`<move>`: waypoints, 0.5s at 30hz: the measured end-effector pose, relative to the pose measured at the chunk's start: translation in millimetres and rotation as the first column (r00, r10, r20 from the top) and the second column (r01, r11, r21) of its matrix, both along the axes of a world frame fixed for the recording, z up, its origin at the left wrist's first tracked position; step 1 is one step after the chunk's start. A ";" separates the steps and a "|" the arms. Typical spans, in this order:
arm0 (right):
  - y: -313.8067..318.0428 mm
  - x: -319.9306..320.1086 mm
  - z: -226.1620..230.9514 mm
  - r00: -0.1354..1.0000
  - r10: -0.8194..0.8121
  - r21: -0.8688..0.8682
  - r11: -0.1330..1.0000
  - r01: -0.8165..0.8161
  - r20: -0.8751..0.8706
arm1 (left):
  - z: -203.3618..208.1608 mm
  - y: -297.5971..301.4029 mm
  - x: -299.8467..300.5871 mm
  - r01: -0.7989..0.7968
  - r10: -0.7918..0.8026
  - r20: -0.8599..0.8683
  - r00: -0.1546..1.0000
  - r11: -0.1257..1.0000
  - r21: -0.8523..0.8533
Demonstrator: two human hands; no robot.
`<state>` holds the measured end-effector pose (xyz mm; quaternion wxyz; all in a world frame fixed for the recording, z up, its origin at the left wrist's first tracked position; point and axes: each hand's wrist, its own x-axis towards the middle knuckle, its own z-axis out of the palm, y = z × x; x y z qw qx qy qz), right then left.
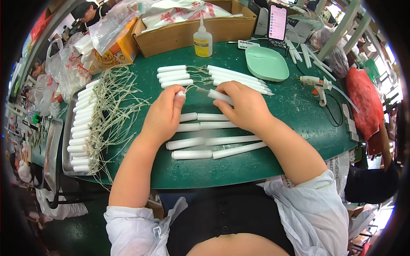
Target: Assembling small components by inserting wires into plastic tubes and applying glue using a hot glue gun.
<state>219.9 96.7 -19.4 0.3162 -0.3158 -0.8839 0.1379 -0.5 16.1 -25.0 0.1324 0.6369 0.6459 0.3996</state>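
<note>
My left hand (161,114) is closed around a short white tube (181,94), whose end shows between thumb and fingers. A thin pale wire (192,86) runs from it toward a longer white tube (220,97), pinched in my right hand (247,106). A gap remains between the two tubes. Just beyond my hands lie short white tubes (176,77), wired to long tubes with pointed tips (235,75). Nearer to me, several pairs of a short tube (192,155) and a long tube (239,149) lie end to end, partly hidden by my hands.
At left, a metal tray (66,141) holds short tubes (83,117) with tangled wires (113,104). Behind are a glue bottle (203,42), a cardboard box (188,34) and a green dish (267,64). A glue gun (318,87), phone (277,23) and red bag (363,102) are at right.
</note>
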 end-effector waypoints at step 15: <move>-11.4 3.1 2.5 0.972 0.225 0.172 0.962 -0.211 -0.067 | 3.2 -13.8 15.0 0.278 -0.288 0.065 0.956 0.952 0.127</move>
